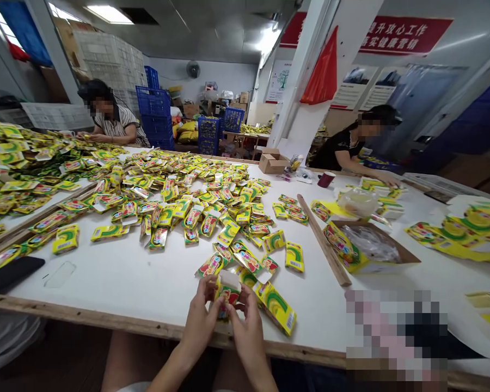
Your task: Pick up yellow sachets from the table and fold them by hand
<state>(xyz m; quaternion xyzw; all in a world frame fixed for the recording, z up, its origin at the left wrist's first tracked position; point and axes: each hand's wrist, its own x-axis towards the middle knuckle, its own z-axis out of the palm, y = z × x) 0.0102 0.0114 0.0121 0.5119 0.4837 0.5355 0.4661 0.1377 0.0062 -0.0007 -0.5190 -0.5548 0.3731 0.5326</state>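
Note:
Both my hands meet at the near edge of the white table (139, 272). My left hand (199, 321) and my right hand (249, 332) pinch one small yellow, red and white packet (227, 293) between their fingertips, with its white flap standing up. A stack of yellow and green packets (278, 309) lies right beside my right hand. Several more loose packets (245, 256) lie just beyond my fingers.
A big heap of packets (179, 190) covers the table's middle and left. A wooden strip (322, 239) runs back to front on the right, next to an open carton (371, 247). Two people sit working at the far side. A dark flat object (8, 272) lies at the left edge.

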